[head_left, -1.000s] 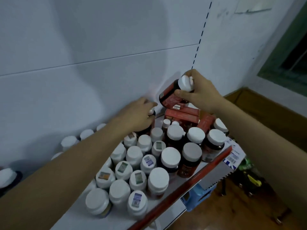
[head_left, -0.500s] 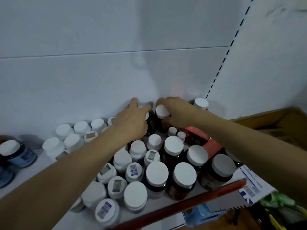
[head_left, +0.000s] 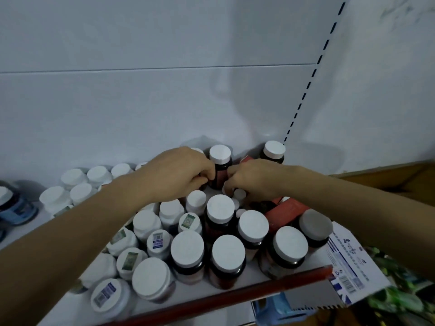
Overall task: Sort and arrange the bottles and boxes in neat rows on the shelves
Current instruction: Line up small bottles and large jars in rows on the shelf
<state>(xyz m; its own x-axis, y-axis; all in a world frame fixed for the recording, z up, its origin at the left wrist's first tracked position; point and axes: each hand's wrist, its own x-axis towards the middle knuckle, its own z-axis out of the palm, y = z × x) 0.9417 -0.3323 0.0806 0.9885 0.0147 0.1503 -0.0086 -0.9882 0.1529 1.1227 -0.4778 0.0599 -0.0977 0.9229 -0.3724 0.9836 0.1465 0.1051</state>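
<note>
White-capped bottles crowd the white shelf (head_left: 63, 311). A dark bottle with a red label (head_left: 220, 161) stands upright at the back wall, between my two hands. My left hand (head_left: 179, 175) lies just left of it with fingers curled down over another bottle, whose white cap (head_left: 198, 150) peeks out behind the knuckles. My right hand (head_left: 256, 180) reaches in from the right, its fingertips curled round a small white-capped bottle (head_left: 239, 193). Red boxes (head_left: 289, 210) lie under my right wrist. Another dark bottle (head_left: 274, 150) stands in the back right corner.
Large dark jars (head_left: 227, 255) line the red front edge (head_left: 235, 296). White bottles (head_left: 77, 184) cluster at the back left, beside a blue-labelled jar (head_left: 14, 205). A blue-and-white box (head_left: 348, 262) overhangs the shelf's right end. A blue stool (head_left: 277, 309) stands below.
My right hand lowered the dark red-labelled bottle, stood it at the back wall, let go and dropped to the small bottles. My left hand stayed by the back row.
</note>
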